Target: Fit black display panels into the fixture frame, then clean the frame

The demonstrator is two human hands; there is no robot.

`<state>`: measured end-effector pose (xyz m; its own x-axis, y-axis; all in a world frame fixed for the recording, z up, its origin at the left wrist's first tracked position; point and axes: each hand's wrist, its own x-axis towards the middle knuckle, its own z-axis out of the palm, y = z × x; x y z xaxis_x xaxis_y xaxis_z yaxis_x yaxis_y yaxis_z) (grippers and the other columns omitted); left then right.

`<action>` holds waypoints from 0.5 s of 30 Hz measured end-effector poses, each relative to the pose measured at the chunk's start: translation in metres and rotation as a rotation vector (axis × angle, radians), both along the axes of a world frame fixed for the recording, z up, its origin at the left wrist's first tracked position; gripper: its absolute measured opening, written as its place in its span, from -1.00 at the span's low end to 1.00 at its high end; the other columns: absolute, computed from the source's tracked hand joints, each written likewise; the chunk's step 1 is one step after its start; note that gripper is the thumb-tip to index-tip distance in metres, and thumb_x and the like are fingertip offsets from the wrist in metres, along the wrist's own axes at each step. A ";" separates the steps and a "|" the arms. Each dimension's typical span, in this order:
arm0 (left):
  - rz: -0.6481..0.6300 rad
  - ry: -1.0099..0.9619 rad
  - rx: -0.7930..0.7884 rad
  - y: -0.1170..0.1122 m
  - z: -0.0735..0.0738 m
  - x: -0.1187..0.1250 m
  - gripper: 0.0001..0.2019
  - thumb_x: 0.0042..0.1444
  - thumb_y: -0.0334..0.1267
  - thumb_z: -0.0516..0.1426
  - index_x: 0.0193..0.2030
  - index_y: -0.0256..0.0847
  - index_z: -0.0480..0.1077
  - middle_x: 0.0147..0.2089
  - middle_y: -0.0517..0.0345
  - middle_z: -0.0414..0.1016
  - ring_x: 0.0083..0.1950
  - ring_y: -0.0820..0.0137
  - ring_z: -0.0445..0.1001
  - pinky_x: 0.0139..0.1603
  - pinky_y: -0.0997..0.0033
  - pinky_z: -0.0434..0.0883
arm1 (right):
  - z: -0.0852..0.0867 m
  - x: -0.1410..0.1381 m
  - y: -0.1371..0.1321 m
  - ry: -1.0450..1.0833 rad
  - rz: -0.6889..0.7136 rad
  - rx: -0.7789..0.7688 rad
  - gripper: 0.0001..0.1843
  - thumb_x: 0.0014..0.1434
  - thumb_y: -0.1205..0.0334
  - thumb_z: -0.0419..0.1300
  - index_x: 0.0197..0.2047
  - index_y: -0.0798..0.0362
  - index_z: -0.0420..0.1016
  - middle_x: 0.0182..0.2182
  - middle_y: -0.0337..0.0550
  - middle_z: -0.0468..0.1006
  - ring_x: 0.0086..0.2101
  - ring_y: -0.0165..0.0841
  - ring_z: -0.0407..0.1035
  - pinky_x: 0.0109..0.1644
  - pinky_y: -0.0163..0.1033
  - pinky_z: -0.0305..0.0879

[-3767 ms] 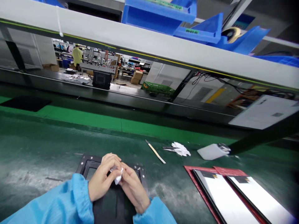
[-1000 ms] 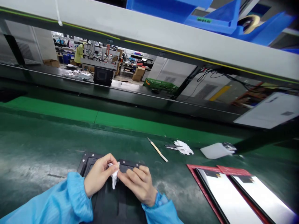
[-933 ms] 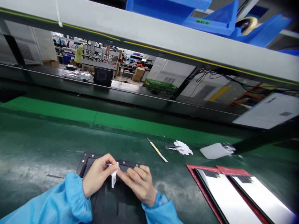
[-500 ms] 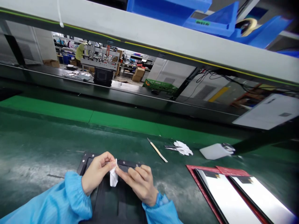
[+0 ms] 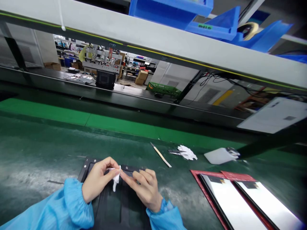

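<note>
My left hand point(image 5: 97, 180) and my right hand point(image 5: 142, 188) meet over a black framed panel point(image 5: 112, 207) lying on the green work surface. Both hands pinch a small white wipe point(image 5: 116, 177) between thumb and fingertips, and the wipe hangs down between them just above the panel's top edge. Blue sleeves cover both my forearms. The panel's lower part is hidden by my arms.
A thin wooden stick point(image 5: 160, 155), a crumpled white paper point(image 5: 185, 152) and a white squeeze bottle point(image 5: 220, 155) lie to the right. Two glossy panels on red trays point(image 5: 242, 201) sit at lower right. Blue bins point(image 5: 172, 11) stand on the shelf above. A person in yellow works far off.
The wipe has been folded and twisted smaller between my fingers; both hands stay in place over the panel. The view has drifted slightly.
</note>
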<state>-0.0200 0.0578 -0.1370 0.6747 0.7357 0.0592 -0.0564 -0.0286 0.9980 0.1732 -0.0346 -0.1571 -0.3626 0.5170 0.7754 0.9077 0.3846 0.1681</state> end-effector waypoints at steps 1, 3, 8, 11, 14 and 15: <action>0.008 0.020 0.027 0.000 0.000 -0.001 -0.79 0.18 -0.13 0.17 -0.24 -0.26 0.38 -0.29 0.14 0.42 -0.24 0.38 0.38 -0.20 0.42 0.29 | 0.000 0.000 0.000 -0.006 0.003 0.001 -0.62 0.36 0.45 0.14 0.12 -0.16 0.47 -0.37 -0.25 0.43 -0.28 -0.40 0.27 -0.05 -0.18 0.13; 0.022 0.063 0.081 -0.001 0.000 -0.004 -0.83 0.18 -0.16 0.17 -0.24 -0.24 0.41 -0.26 0.13 0.45 -0.20 0.35 0.40 -0.15 0.40 0.28 | 0.000 0.001 0.000 -0.025 0.017 -0.002 -0.65 0.38 0.44 0.12 0.12 -0.14 0.48 -0.35 -0.24 0.45 -0.28 -0.40 0.27 -0.05 -0.18 0.13; 0.026 0.195 0.216 0.001 -0.001 -0.006 -0.88 0.19 -0.21 0.14 -0.26 -0.21 0.41 -0.27 0.16 0.47 -0.21 0.35 0.41 -0.16 0.40 0.27 | 0.000 0.000 0.001 -0.098 0.068 -0.034 -0.67 0.42 0.44 0.04 0.13 -0.02 0.48 -0.29 -0.19 0.48 -0.27 -0.41 0.27 -0.06 -0.19 0.13; 0.009 0.197 0.185 0.003 -0.006 -0.005 -0.87 0.19 -0.20 0.13 -0.26 -0.22 0.38 -0.30 0.15 0.45 -0.25 0.36 0.40 -0.23 0.42 0.27 | -0.002 0.000 0.000 -0.112 0.074 -0.047 -0.66 0.43 0.43 0.01 0.12 -0.03 0.48 -0.26 -0.18 0.49 -0.24 -0.40 0.28 -0.04 -0.19 0.14; -0.007 0.192 0.149 0.006 -0.013 -0.004 -0.87 0.18 -0.20 0.13 -0.26 -0.23 0.35 -0.33 0.15 0.43 -0.29 0.37 0.38 -0.26 0.43 0.27 | -0.004 0.001 0.000 -0.117 0.078 -0.068 -0.65 0.44 0.44 -0.02 0.13 -0.01 0.47 -0.25 -0.17 0.50 -0.23 -0.40 0.29 -0.03 -0.18 0.15; -0.012 0.188 0.138 0.006 -0.014 -0.004 -0.87 0.18 -0.20 0.14 -0.26 -0.23 0.35 -0.34 0.16 0.43 -0.30 0.38 0.37 -0.26 0.44 0.27 | -0.004 0.001 0.000 -0.115 0.083 -0.068 -0.65 0.44 0.43 -0.02 0.14 -0.01 0.47 -0.26 -0.18 0.50 -0.23 -0.40 0.29 -0.03 -0.18 0.14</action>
<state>-0.0236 0.0640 -0.1509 0.6920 0.7213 0.0313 0.1292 -0.1664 0.9775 0.1745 -0.0347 -0.1610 -0.4908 0.5314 0.6905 0.8485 0.4715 0.2403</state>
